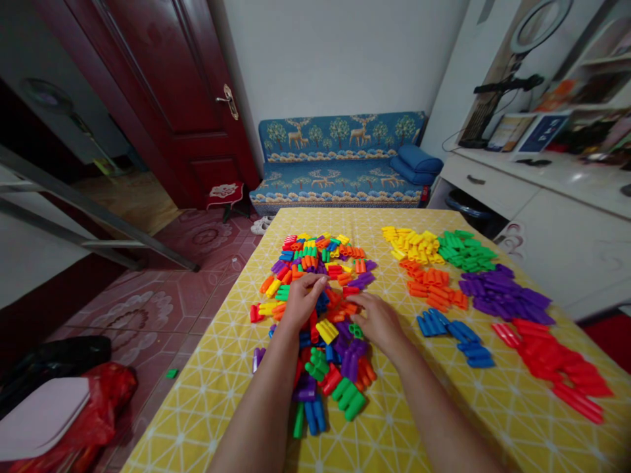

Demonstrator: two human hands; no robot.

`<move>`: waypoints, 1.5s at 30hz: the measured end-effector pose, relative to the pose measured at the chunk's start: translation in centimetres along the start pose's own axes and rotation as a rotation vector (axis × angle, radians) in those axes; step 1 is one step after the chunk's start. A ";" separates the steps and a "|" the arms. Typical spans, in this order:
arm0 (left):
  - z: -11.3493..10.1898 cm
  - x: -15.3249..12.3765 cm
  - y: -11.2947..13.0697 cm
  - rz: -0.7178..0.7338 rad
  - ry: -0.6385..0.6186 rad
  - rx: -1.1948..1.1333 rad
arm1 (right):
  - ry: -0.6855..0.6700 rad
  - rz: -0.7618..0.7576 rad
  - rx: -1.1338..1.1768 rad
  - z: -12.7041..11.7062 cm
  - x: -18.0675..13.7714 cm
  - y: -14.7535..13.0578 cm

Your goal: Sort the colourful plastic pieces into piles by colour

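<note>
A mixed pile of plastic tube-shaped building blocks (327, 332), in several colours, lies in front of me on the yellow patterned tablecloth (389, 414). My left hand (304, 301) is over the pile's middle, its thumb and fingers close together; anything between them is hidden. Just right of it, my right hand (377, 318) reaches in from the side, fingers apart, beside orange blocks (339, 307) and a small green block (355, 330). No block shows clearly in its grasp.
Sorted heaps lie on the right: yellow blocks (414, 244), green blocks (466, 249), orange blocks (436, 287), purple blocks (505, 293), blue blocks (458, 335) and red blocks (559, 364). A green block (171, 374) is on the floor. Behind the table stands a blue sofa (330, 172).
</note>
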State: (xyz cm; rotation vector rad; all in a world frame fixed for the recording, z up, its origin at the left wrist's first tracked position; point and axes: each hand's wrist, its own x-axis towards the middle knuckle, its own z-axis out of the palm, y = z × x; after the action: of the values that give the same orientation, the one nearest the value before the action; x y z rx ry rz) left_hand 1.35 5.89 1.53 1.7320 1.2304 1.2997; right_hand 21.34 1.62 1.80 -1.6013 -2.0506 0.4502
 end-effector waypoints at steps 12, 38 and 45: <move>0.0 0.1 0.3 -0.002 -0.007 -0.012 | 0.022 -0.038 0.021 2.5 1.6 -2.4; 0.1 0.1 -0.5 -0.026 0.012 -0.051 | 0.407 0.359 1.847 -2.5 2.4 1.3; 0.1 0.1 -0.1 -0.021 0.015 -0.032 | 1.141 0.406 1.469 -8.3 1.6 9.5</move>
State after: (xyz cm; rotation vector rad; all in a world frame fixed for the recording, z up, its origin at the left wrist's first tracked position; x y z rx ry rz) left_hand 1.42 6.08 1.43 1.6851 1.2265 1.3160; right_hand 33.40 5.21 3.77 -0.8343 -0.2310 0.6840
